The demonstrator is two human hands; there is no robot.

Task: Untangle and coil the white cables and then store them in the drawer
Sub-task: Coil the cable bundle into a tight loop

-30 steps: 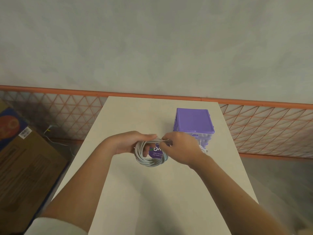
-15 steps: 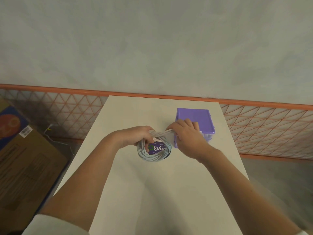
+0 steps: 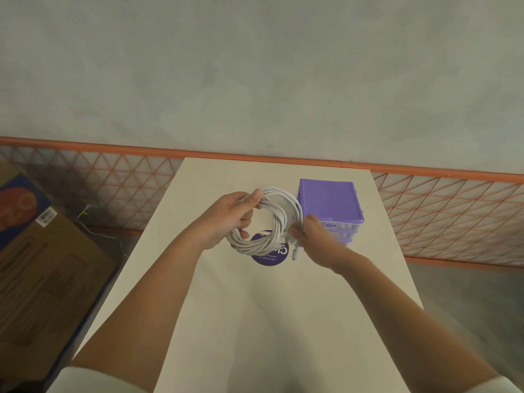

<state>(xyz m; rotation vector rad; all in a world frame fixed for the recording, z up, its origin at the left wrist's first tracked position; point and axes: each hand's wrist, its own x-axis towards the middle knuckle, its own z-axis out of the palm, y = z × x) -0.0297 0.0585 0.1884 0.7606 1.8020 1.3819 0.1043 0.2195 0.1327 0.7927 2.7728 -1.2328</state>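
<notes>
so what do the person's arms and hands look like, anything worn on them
Both forearms are bare, with white sleeves showing only at the bottom edge of the view, near the elbows. The left hand and right hand are ungloved; no watch, ring or bracelet is visible on the fingers or wrists.

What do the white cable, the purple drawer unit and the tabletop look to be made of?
Cable: flexible, matte white plastic or rubber sheathing; it bends into soft loops without kinking. Drawer unit: moulded plastic, with an opaque purple top that has a slight sheen and translucent drawer fronts. Tabletop: smooth, matte cream surface, probably laminate; the core cannot be seen.
</notes>
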